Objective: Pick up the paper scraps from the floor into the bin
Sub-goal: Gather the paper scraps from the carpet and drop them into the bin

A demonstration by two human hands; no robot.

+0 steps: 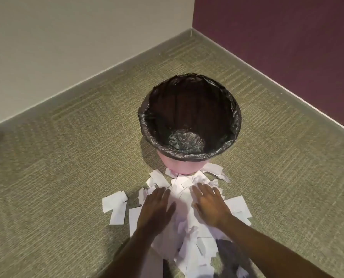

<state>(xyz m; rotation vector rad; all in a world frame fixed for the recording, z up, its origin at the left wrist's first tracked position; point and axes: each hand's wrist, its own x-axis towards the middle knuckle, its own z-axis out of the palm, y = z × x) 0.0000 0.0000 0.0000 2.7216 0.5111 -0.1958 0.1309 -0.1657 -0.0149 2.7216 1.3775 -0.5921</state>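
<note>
Both palms lie flat on the heap, fingers straight and a little spread, nothing pinched or closed around: my left hand (157, 209) on the near-left of the paper scraps (184, 198), my right hand (211, 205) on the right side, with a strip of white showing between them. The heap sits on the carpet (67, 177) directly before the pink bin (179, 167), its far edge touching the bin's foot. The black liner (187, 141) looks empty, so I judge the job barely begun. To gather well I would draw the hands toward each other, sliding low along the carpet so the bottom pieces come too, then squeeze the bunch between the palms before lifting. Loose rectangles (115, 205) lie off to the left and outlying slips (236, 205) to the right, beyond both hands; those call for a second pass. Carry straight over the rim, since thin paper may flutter from a slack hold.
</note>
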